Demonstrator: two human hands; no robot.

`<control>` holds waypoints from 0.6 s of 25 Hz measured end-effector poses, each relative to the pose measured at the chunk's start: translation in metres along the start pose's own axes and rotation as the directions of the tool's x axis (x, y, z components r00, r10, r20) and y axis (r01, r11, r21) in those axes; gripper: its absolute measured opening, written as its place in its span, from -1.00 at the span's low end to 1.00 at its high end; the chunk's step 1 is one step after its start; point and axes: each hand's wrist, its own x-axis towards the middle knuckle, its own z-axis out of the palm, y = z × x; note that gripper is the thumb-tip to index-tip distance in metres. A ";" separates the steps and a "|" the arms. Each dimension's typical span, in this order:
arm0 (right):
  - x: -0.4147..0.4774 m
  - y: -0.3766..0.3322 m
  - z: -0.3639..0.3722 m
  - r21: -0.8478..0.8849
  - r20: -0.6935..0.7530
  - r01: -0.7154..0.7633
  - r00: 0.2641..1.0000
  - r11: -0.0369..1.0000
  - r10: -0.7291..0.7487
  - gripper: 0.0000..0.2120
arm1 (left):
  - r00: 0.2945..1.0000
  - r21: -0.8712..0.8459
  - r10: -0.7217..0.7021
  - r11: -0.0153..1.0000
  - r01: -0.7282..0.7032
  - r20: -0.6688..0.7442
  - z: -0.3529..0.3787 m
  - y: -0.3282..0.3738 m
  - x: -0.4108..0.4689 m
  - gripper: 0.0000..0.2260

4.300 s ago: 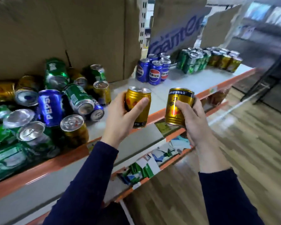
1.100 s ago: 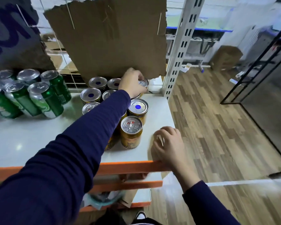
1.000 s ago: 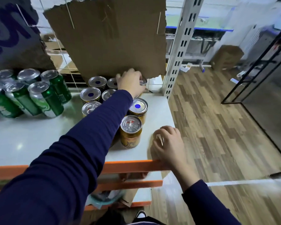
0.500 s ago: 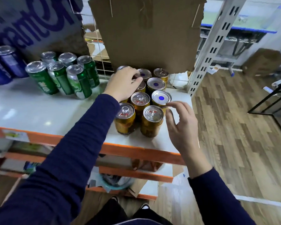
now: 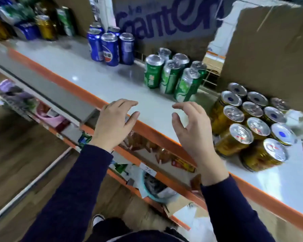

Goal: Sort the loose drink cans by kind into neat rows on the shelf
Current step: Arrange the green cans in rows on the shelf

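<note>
Though blurry, loose cans (image 5: 42, 27) far left

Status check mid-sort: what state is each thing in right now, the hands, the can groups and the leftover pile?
left hand: open, empty, over the front edge of the shelf.
right hand: open, fingers loosely curled, empty.
gold cans: upright, packed in rows at the right end.
green cans: upright, clustered together.
blue cans: upright, clustered together.
loose pile: jumbled, unsorted, far left, blurred.
</note>
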 end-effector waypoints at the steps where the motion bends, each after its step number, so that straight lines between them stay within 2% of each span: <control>1: 0.005 -0.017 0.022 0.020 0.035 0.003 0.999 1.000 -0.004 -0.84 | 0.999 0.010 -0.033 0.999 0.033 -0.016 -0.013 -0.022 -0.009 -0.71; 8: 0.039 -0.149 0.190 0.150 0.292 0.081 0.949 0.985 -0.122 -0.80 | 0.965 0.121 -0.250 0.958 0.259 -0.083 -0.107 -0.191 -0.067 -0.75; 15: 0.089 -0.205 0.292 0.201 0.403 0.121 0.894 0.972 -0.195 -0.79 | 0.891 0.126 -0.435 0.884 0.450 -0.126 -0.142 -0.297 -0.073 -0.74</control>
